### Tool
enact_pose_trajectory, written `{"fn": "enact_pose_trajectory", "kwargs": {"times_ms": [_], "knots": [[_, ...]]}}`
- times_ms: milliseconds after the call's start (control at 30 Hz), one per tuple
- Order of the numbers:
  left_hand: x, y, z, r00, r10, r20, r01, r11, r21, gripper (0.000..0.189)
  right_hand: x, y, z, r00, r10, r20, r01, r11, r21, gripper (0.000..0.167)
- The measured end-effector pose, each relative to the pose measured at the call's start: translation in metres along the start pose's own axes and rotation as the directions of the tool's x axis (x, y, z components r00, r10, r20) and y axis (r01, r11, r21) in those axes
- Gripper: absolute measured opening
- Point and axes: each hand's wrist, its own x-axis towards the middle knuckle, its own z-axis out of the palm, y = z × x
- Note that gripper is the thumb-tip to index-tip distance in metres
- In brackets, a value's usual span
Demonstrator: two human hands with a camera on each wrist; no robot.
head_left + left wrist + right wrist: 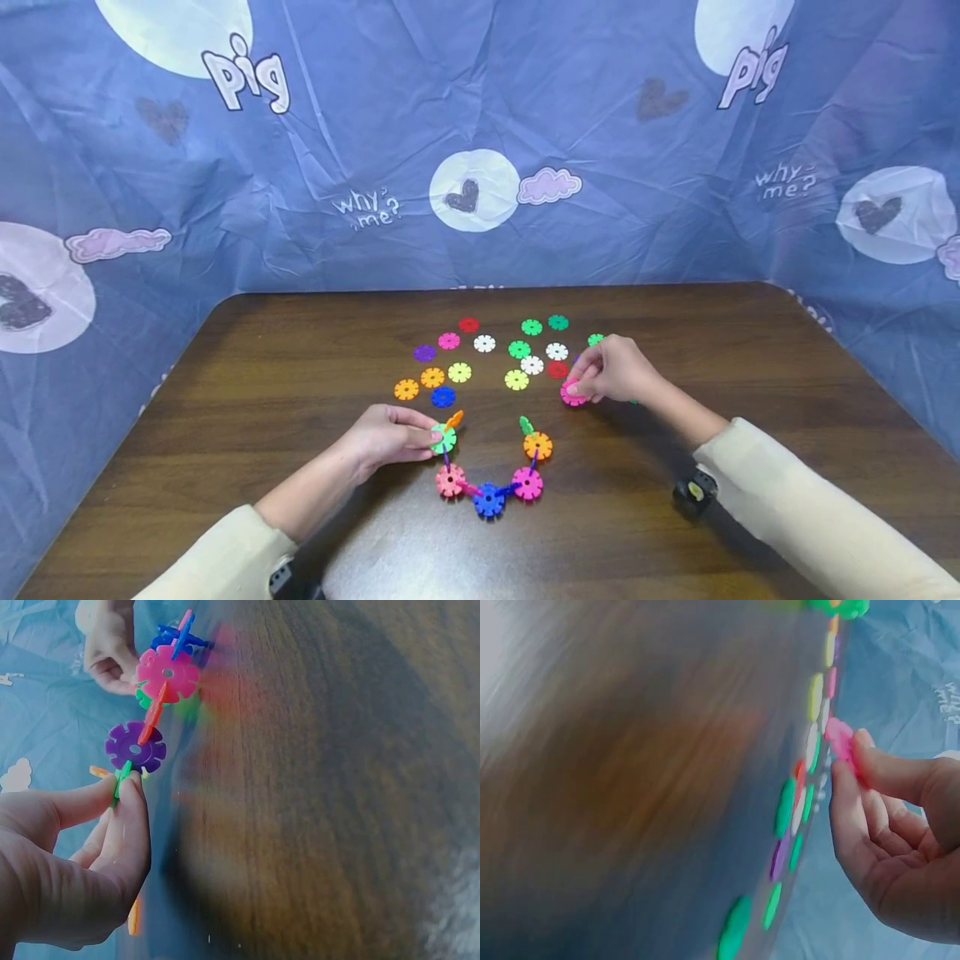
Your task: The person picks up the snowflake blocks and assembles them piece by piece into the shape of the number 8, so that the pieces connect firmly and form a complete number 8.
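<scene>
A curved chain of slotted plastic discs stands on the table, with a blue disc [489, 502] at its near middle. My left hand [388, 437] pinches a light green disc [444, 440] near the chain's left end, where an orange disc [454, 420] sticks up. In the left wrist view, a purple disc [135, 748] joins the pinched green one to the chain. An orange disc [537, 447] and a green disc [527, 426] form the right end. Away from the chain, my right hand [617, 372] holds a loose pink disc [573, 394] between thumb and fingers.
Several loose discs lie flat behind the chain, among them a dark blue disc [443, 397], a yellow disc [517, 380] and a red disc [557, 369]. The brown wooden table [300, 350] ends at a blue printed cloth [390, 108].
</scene>
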Motion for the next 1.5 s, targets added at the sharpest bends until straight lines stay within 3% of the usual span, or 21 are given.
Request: {"fn": "enact_pose_trajectory", "kwargs": {"times_ms": [100, 233, 367, 500, 667, 1033, 1333, 1500], "knots": [[-0.001, -0.001, 0.000, 1.000, 0.002, 0.004, -0.002, 1.000, 0.004, 0.032, 0.004, -0.010, 0.009, 0.996, 0.071, 0.055, -0.080, 0.981, 0.179, 0.015], [0.000, -0.002, 0.000, 1.000, 0.006, 0.010, -0.006, 1.000, 0.003, 0.033, 0.009, -0.027, 0.024, 0.986, 0.119, 0.120, -0.157, 0.913, 0.377, 0.022], [0.001, -0.002, 0.000, 1.000, 0.003, -0.007, -0.003, 1.000, -0.001, 0.032, 0.014, -0.046, 0.039, 0.975, 0.151, 0.161, -0.208, 0.871, 0.445, 0.024], [0.002, -0.002, 0.000, 1.000, 0.010, -0.015, -0.010, 1.000, -0.003, 0.032, 0.019, -0.066, 0.050, 0.966, 0.171, 0.194, -0.242, 0.859, 0.452, 0.020], [0.002, -0.002, 0.001, 1.000, 0.026, 0.002, -0.026, 1.000, -0.009, 0.032, 0.023, -0.079, 0.059, 0.962, 0.187, 0.200, -0.260, 0.855, 0.450, 0.016], [0.005, -0.003, -0.001, 0.996, 0.073, 0.050, -0.072, 0.997, -0.027, 0.027, 0.027, -0.082, 0.067, 0.958, 0.189, 0.214, -0.268, 0.855, 0.445, 0.014], [0.002, 0.002, 0.008, 0.997, 0.073, 0.001, -0.073, 0.996, 0.058, 0.031, 0.026, -0.082, 0.067, 0.970, 0.126, 0.207, -0.194, 0.915, 0.355, 0.011], [0.003, 0.001, 0.013, 0.994, 0.096, -0.055, -0.088, 0.986, 0.140, 0.027, 0.025, -0.083, 0.070, 0.974, 0.115, 0.196, -0.178, 0.923, 0.342, 0.010]]}}
